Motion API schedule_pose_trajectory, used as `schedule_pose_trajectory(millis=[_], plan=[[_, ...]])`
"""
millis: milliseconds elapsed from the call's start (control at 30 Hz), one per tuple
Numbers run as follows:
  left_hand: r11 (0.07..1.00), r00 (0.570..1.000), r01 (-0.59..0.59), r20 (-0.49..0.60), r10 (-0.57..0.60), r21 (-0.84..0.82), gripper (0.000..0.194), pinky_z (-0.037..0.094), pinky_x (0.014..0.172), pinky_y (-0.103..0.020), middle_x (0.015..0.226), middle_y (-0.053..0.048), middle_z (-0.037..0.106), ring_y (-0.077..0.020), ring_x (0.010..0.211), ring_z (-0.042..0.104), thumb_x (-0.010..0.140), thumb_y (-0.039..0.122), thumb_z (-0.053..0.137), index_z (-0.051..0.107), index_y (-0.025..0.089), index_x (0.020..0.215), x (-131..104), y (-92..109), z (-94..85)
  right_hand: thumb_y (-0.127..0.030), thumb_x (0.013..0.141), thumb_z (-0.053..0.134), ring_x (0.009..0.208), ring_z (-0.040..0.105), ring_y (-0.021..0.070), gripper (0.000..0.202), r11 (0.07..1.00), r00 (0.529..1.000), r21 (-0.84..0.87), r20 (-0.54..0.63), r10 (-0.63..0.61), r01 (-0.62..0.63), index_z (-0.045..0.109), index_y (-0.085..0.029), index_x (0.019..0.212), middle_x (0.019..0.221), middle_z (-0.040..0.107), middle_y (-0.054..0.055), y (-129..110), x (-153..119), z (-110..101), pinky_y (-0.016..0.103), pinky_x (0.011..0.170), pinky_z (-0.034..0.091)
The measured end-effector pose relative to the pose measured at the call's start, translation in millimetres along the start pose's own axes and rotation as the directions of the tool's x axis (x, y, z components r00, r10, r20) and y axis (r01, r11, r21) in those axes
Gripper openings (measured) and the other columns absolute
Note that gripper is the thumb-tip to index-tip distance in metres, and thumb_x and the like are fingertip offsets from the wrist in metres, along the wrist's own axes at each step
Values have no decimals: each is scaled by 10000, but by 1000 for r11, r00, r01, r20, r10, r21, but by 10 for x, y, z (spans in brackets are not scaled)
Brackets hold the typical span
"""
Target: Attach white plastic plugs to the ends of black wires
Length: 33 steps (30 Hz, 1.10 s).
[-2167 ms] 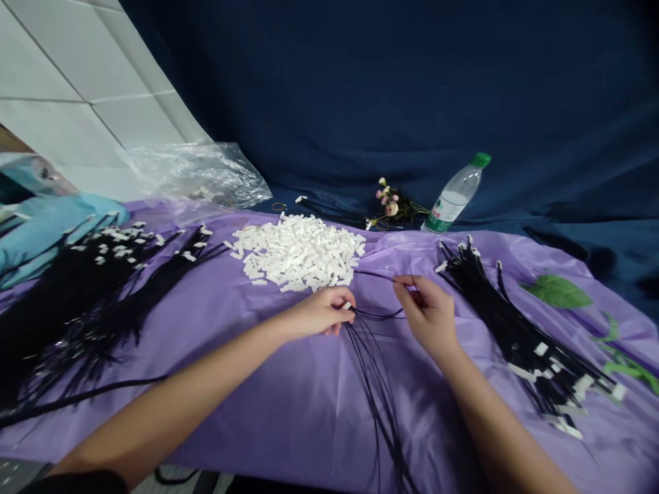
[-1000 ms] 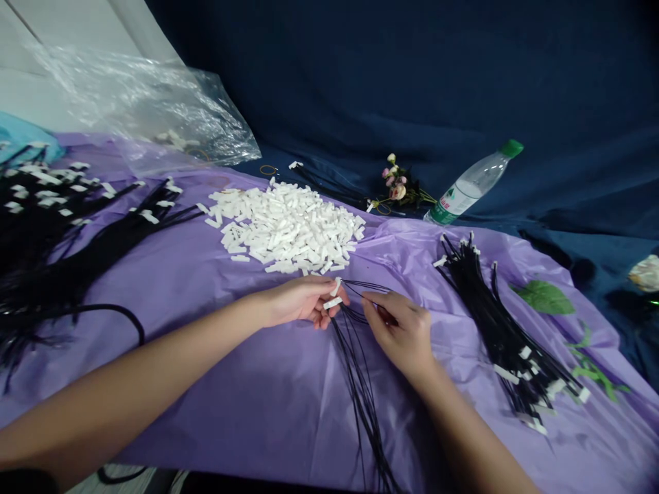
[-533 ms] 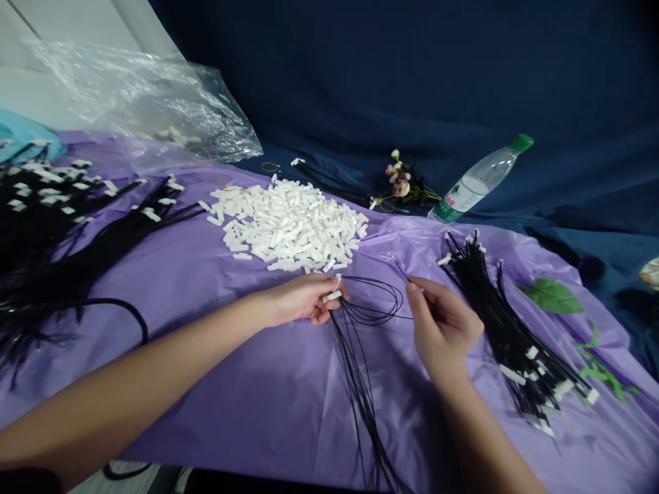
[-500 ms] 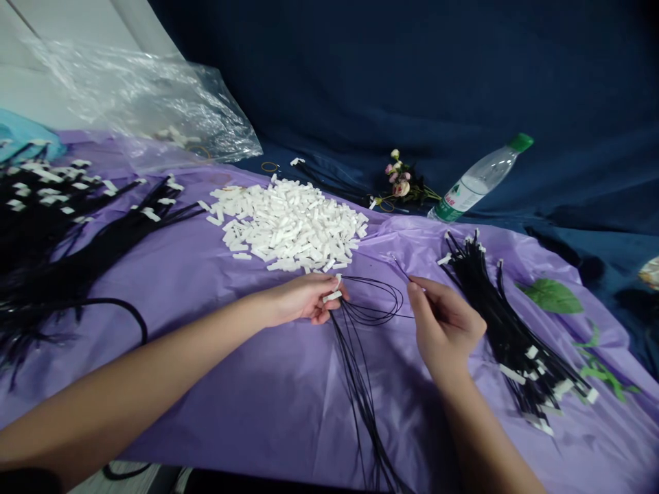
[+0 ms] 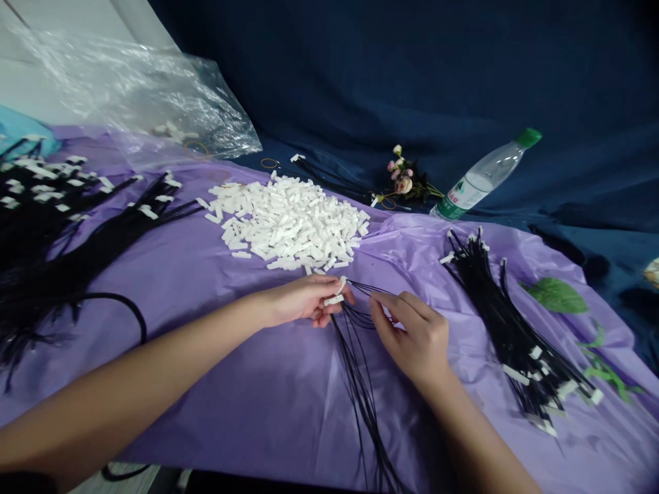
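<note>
In the head view, my left hand [image 5: 303,300] is closed on small white plastic connectors [image 5: 333,300] with thin black wires [image 5: 360,398] running from them. Some of these wires loop to the right; the others hang toward the front edge of the table. My right hand [image 5: 412,333] is pinched on a thin black wire, a short way right of my left hand. Its fingertips hide the wire's end. Just behind my left hand lies a big heap of loose white connectors [image 5: 293,223].
Bundles of black wires with white ends [image 5: 97,240] lie at left, and another bundle [image 5: 494,309] at right. Behind them are a clear plastic bag [image 5: 154,103], artificial flowers [image 5: 403,178] and a leaning bottle [image 5: 478,182]. A purple cloth [image 5: 247,412] covers the table.
My right hand has moved left, bringing the wire close to my left hand. The loop of wires is now partly behind its fingers. My left hand has stayed nearly still.
</note>
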State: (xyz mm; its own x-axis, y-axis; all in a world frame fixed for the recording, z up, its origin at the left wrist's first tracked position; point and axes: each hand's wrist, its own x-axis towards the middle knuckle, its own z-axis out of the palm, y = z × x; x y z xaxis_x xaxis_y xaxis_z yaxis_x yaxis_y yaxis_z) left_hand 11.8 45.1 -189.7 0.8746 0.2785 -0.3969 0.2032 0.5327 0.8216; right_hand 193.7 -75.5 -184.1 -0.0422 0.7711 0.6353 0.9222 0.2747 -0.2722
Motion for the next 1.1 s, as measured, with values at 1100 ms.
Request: schedule_pose_trajectory(millis=[1100], plan=[[999, 997, -3, 79, -2, 53, 409, 374, 526, -226, 661, 39, 360, -75, 527, 460, 926, 508, 442, 588, 126, 922, -17, 2, -10, -116, 816, 690, 535, 554, 95, 168, 921, 952, -251, 5, -307, 298, 628, -150, 969, 658, 634, -15, 46, 59, 46, 269, 554, 379]])
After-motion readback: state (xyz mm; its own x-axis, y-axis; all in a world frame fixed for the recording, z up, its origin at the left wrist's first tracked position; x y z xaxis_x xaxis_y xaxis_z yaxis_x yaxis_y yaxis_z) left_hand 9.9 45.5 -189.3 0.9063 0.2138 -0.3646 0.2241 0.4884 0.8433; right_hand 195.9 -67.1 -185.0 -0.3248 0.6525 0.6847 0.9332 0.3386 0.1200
